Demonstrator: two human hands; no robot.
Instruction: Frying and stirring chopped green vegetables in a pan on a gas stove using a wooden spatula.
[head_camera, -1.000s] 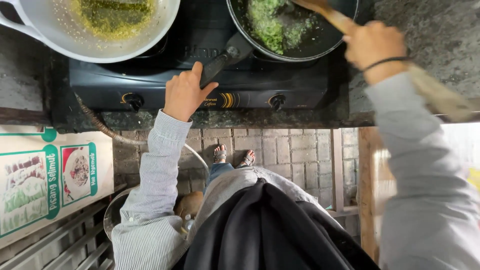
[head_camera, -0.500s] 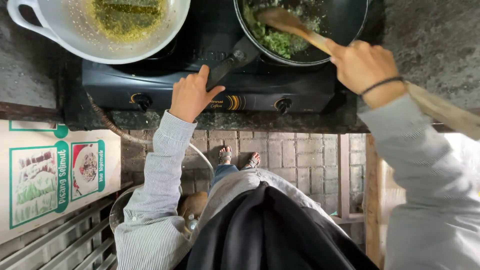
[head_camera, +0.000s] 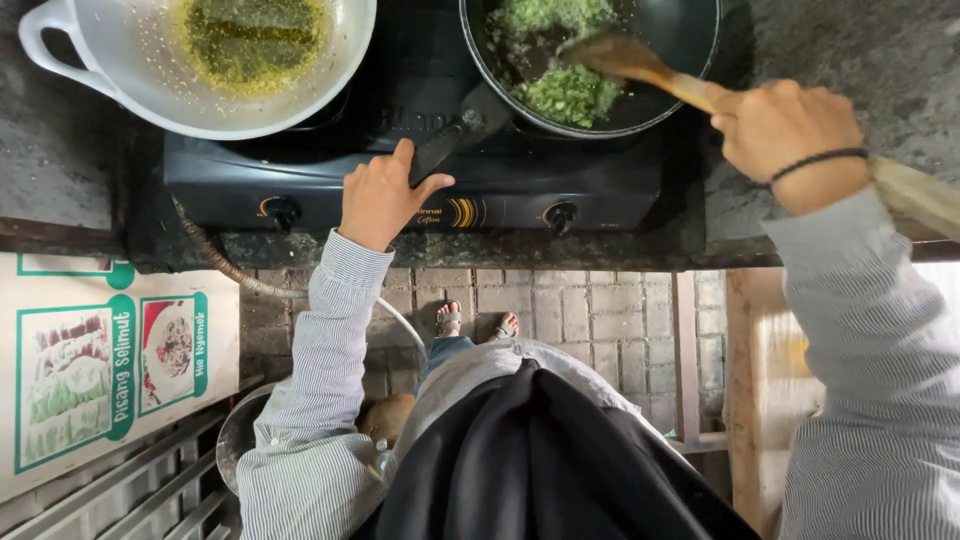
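Gripping pan handle (head_camera: 455, 138), spatula (head_camera: 640, 65) at pan edge

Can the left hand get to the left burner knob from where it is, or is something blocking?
Probably yes. The left hand rests at the black pan's handle, and the left knob sits on the stove front beside it, with nothing between them; it would have to let go of the handle.

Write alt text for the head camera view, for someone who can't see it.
Seen from above, the right hand stirs chopped greens in a black frying pan with a wooden spatula, while the left hand holds the pan handle. A white wok of oily green mixture sits on the stove's other burner.
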